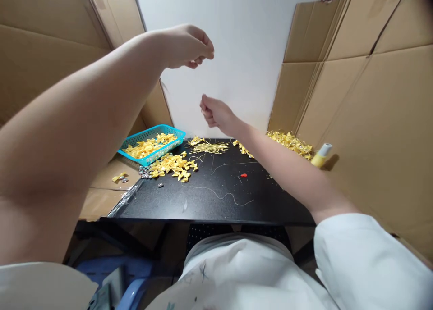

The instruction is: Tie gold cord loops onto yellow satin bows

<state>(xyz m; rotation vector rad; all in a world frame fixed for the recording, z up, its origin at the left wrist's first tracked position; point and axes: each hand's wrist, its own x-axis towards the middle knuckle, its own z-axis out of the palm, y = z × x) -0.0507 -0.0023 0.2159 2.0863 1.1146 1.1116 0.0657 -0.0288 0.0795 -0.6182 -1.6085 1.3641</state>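
Raised high in front of the pale wall, my left hand [192, 47] is closed with thumb and fingertips pinched together. My right hand [218, 112] is lower and a little to the right, its fingers curled in. The two hands are apart, and whatever either pinches is too small or thin to make out. Below them, a bundle of yellow cords [209, 148] lies on the black table [203, 206]. Small yellow bows [174, 165] are heaped at its left. Loose thin threads [221, 196] curve across the tabletop.
A teal basket [181, 136] of yellow bows stands at the back left, near silver beads [145, 171]. A pile of gold-yellow pieces [291, 143] and a yellow thread spool [321, 156] are at right. A red piece [244, 175] lies mid-table. Cardboard walls [372, 107] flank both sides.
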